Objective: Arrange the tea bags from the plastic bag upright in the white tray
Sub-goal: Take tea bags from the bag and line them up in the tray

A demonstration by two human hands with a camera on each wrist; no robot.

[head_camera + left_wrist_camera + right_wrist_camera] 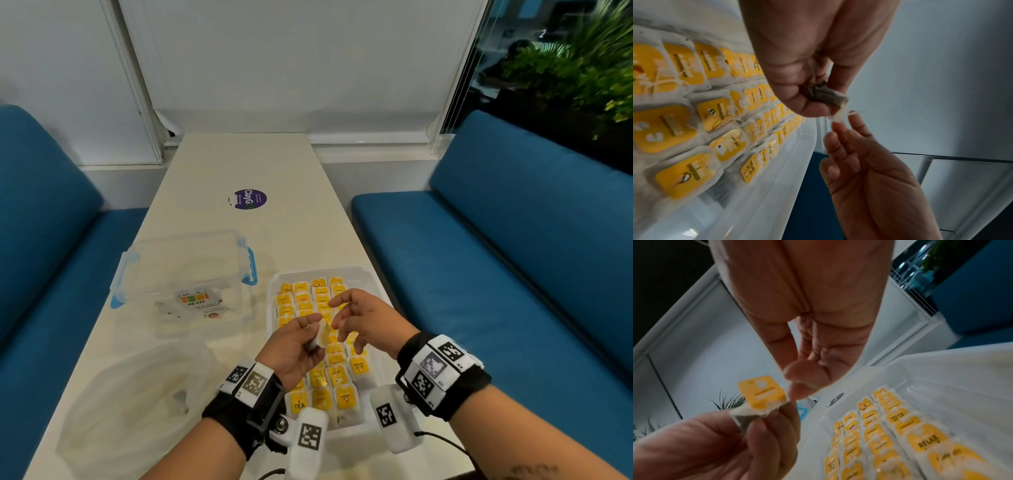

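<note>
One tea bag (321,334) is held above the white tray (376,278), approx. over its middle rows; it is pinched in the grip of the left hand (294,349), thumb and curled fingers closed on the dark lower part of the bag, w/ the yellow tag (760,391) standing up at the top (seen best in the right wrist view). The right hand (368,320) is set just beside it, fingers loosely spread and relaxed; its fingertips (839,129) are seen at the white paper edge of the bag; whether that edge is actually nipped cannot be told, the frames being blurred there; nothing is seen enclosed in that grip.

The tray is filled w/ rows of tea bags (337,375), packed close and overlapping, yellow tags facing up; a strip at the tray's right side and far end is bare white plastic. Some tags are printed "RELAX" and "TEA"; the rest is too small to read.

The tray is placed on the tabletop (246,164), near the right edge; a crumpled clear plastic bag (137,404) lies to the left of the tray, nearer the person; a clear lidded box w/ blue clips (185,270) is set beyond it, just left of the tray's far end, w/ a printed label showing through. A round purple sticker (251,199) is seen further along the tabletop. Blue bench seats (507,246) run along both sides; wrist bands w/ printed markers are worn on both arms.
</note>
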